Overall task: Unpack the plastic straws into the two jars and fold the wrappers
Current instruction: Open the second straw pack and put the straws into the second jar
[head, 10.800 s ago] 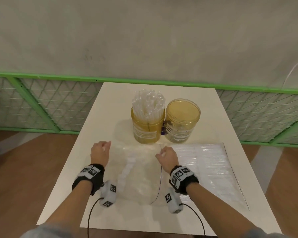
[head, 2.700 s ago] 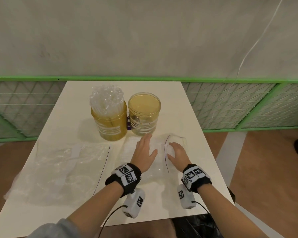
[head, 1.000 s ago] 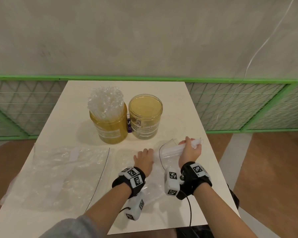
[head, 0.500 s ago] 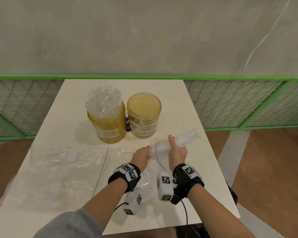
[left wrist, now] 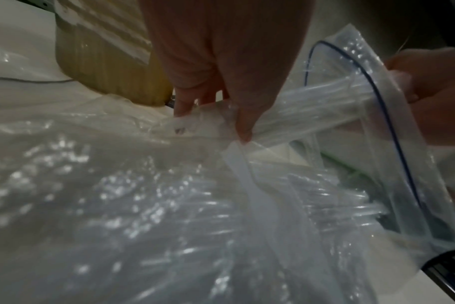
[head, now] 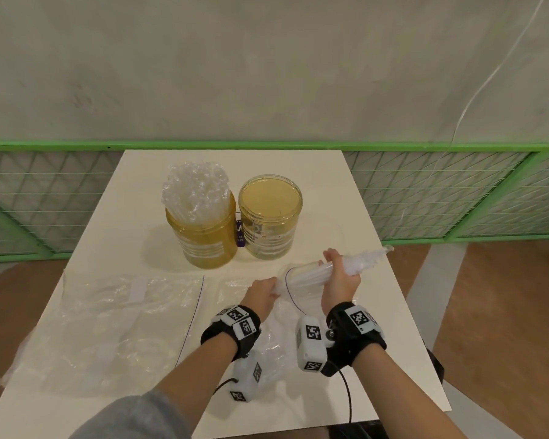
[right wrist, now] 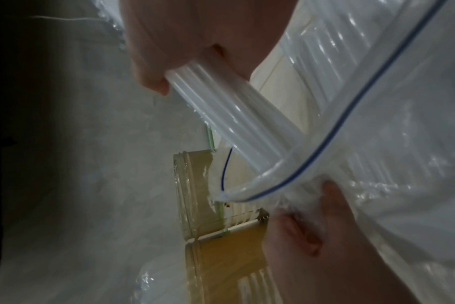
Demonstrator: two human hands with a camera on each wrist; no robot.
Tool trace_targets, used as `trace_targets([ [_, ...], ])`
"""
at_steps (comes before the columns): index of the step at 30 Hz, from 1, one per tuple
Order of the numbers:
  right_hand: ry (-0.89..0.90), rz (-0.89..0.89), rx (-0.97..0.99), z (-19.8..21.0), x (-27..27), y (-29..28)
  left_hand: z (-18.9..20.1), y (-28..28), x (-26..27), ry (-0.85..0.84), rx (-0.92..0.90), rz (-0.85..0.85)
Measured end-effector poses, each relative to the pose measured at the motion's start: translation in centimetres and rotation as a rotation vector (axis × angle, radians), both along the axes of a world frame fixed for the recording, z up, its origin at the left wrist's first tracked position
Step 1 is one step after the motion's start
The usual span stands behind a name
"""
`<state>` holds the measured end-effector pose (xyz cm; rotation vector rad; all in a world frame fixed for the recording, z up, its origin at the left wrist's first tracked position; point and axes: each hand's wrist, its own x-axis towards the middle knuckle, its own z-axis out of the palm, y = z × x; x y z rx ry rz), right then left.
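My right hand [head: 341,274] grips a bundle of clear plastic straws [head: 362,264] and holds it half out of the blue-lined mouth of a clear zip wrapper [head: 293,293]. My left hand [head: 260,291] pinches that wrapper near its mouth, seen close in the left wrist view as the wrapper [left wrist: 273,185] bunched under my fingers [left wrist: 243,123]. In the right wrist view the straw bundle [right wrist: 234,123] runs out of my fist. Behind stand two amber jars: the left jar [head: 203,239] is packed with straws, the right jar [head: 270,229] holds none.
A second clear wrapper [head: 114,321] lies flat on the left half of the white table [head: 330,191]. The table's right edge runs just beyond my right hand. A green mesh fence [head: 457,191] stands behind the table, with brown floor on both sides.
The right hand has drawn the straw bundle further out of the wrapper, up and to the right. The left hand stays pinching the wrapper.
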<state>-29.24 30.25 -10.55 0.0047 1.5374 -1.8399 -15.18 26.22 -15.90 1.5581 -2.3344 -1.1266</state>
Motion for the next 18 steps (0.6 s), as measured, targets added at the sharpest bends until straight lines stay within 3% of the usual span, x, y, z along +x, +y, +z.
trace_targets([
  [6, 0.145, -0.010, -0.050, 2.6, -1.1, -0.6, -1.2, -0.4, 1.2, -0.110, 0.031, 0.033],
  [12, 0.269, -0.107, -0.247, 10.1, -5.2, -2.3, -1.1, -0.8, 0.9, -0.271, -0.002, 0.042],
  [15, 0.233, -0.122, -0.383, 13.2, -6.4, -3.4, -1.1, -1.0, 0.4, -0.220, 0.045, -0.041],
  [18, 0.224, -0.130, -0.452, 15.7, -6.3, -4.7, -0.2, -1.3, 0.2, -0.065, 0.181, -0.036],
])
